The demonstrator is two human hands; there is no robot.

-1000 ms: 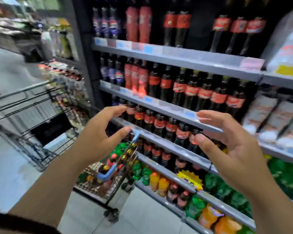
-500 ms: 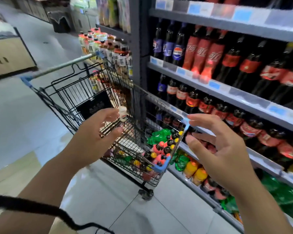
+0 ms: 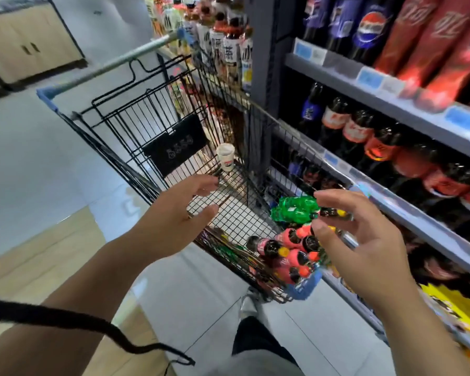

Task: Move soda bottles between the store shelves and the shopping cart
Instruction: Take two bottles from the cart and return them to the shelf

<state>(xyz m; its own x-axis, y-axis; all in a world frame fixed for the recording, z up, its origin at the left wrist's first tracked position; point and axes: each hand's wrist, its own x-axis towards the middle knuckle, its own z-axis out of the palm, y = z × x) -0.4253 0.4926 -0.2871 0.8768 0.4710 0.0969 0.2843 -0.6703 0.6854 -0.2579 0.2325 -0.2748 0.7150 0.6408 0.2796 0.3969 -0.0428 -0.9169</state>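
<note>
A black wire shopping cart (image 3: 136, 126) stands beside the shelves. Its near end holds green soda bottles (image 3: 293, 208) and several pink-labelled dark bottles (image 3: 291, 248) lying down. A small white-capped bottle (image 3: 225, 157) stands upright further in. My left hand (image 3: 174, 215) hovers over the cart's left rim, fingers loosely spread, holding nothing. Over the bottles in the cart's near right corner, my right hand (image 3: 364, 245) is held empty with relaxed fingers. Dark cola bottles with red labels (image 3: 358, 131) fill the shelves on the right.
Grey shelf rails with blue price tags (image 3: 369, 77) run along the right. Tea bottles (image 3: 223, 42) stand on the rack beyond the cart. A wooden cabinet (image 3: 25, 44) is at the far left. My leg and shoe (image 3: 250, 308) are below the cart.
My view has swung down and left from the shelves to the cart. Both hands stayed empty and now hover over the cart's near end.
</note>
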